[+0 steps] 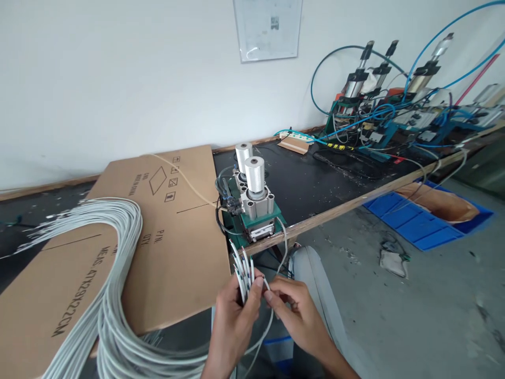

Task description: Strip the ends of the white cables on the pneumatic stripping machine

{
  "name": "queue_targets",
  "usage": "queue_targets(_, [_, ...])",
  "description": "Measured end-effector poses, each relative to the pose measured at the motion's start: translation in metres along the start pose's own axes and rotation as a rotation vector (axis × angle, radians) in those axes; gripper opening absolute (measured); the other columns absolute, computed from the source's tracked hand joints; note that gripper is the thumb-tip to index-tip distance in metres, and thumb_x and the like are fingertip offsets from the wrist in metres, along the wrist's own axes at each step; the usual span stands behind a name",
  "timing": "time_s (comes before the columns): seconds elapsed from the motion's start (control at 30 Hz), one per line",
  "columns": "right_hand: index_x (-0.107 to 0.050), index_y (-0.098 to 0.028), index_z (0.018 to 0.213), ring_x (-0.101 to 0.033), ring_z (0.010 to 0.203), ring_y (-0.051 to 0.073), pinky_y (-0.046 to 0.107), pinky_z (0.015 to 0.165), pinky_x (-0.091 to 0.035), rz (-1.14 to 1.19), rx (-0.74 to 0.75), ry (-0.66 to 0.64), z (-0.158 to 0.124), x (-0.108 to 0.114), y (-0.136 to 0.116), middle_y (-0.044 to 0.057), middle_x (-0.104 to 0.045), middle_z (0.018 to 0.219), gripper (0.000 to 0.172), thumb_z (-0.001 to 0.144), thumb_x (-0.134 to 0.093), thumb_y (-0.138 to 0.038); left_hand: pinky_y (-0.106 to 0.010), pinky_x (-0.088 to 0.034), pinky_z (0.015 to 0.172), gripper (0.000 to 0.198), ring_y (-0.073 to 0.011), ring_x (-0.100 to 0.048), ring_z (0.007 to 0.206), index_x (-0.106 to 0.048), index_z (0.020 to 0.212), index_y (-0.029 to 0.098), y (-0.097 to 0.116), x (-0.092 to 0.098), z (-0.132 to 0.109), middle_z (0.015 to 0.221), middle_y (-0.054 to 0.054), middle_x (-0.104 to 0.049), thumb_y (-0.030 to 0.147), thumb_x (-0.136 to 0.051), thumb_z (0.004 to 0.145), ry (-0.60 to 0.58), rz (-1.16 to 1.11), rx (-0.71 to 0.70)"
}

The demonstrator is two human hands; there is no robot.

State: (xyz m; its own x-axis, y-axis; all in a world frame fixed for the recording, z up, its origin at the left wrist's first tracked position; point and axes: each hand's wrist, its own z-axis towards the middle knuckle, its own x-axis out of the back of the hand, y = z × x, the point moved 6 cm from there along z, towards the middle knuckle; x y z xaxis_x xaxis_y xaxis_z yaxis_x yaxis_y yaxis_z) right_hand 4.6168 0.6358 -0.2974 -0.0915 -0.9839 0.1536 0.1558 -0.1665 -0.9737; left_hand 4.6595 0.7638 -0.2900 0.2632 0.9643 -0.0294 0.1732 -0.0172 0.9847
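My left hand (235, 314) is closed around several white cables (243, 268), whose cut ends stick up above the thumb with small coloured wire tips. Close beside it, my right hand (294, 305) pinches a single white cable (267, 284) near the left thumb. That cable's tip is partly hidden by the fingers. Just beyond both hands, a small pneumatic machine (256, 200) with two silver knurled cylinders stands at the table's front edge. At the left, a thick bundle of white cables (128, 247) curves over a flattened cardboard sheet (185, 263) and hangs toward my lap.
More pneumatic machines (355, 87) with blue hoses stand along the bench at the right. A power strip (296, 137) lies by the wall. Below the wooden bench edge (335, 213), a blue bin (418, 226) sits on the floor. My knee (311, 273) is under the edge.
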Motion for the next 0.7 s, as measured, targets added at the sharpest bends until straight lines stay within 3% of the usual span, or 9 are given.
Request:
queue_targets(0.13, [-0.065, -0.019, 0.077, -0.053, 0.065, 0.012, 0.025, 0.060, -0.036, -0.030, 0.001, -0.057, 0.002, -0.002, 0.002, -0.002, -0.055, 0.069, 0.032, 0.102, -0.056, -0.036, -0.021, -0.031, 0.047, 0.027, -0.0096, -0.034, 0.050, -0.065, 0.078, 0.017, 0.008, 0.005, 0.004, 0.056, 0.006, -0.043, 0.043, -0.068, 0.084, 0.062, 0.176, -0.100])
queue_targets(0.3, [-0.063, -0.019, 0.079, -0.052, 0.063, 0.012, 0.026, 0.059, -0.036, -0.054, 0.082, 0.010, 0.006, 0.004, -0.008, -0.002, -0.054, 0.068, 0.033, 0.105, -0.051, -0.035, -0.022, -0.036, 0.050, 0.021, -0.0115, -0.041, 0.052, -0.068, 0.072, 0.016, 0.018, 0.006, 0.004, 0.058, 0.002, -0.054, 0.035, -0.067, 0.081, 0.079, 0.265, -0.193])
queue_targets(0.5, [-0.059, -0.020, 0.075, -0.051, 0.061, 0.013, 0.027, 0.060, -0.037, -0.103, 0.094, -0.028, 0.005, 0.005, -0.013, -0.002, -0.052, 0.066, 0.032, 0.104, -0.051, -0.032, -0.022, -0.036, 0.049, 0.020, -0.0113, -0.040, 0.050, -0.070, 0.078, 0.017, 0.017, 0.004, 0.002, 0.058, 0.002, -0.057, 0.036, -0.067, 0.085, 0.019, 0.244, -0.223])
queue_targets(0.7, [-0.053, -0.021, 0.076, -0.048, 0.060, 0.012, 0.026, 0.057, -0.035, -0.260, 0.188, -0.081, 0.004, 0.008, -0.017, -0.003, -0.048, 0.070, 0.027, 0.103, -0.048, -0.022, -0.022, -0.034, 0.050, 0.020, -0.0105, -0.038, 0.052, -0.064, 0.073, 0.018, 0.022, 0.000, 0.003, 0.059, 0.004, -0.047, 0.028, -0.059, 0.090, -0.083, 0.423, -0.300])
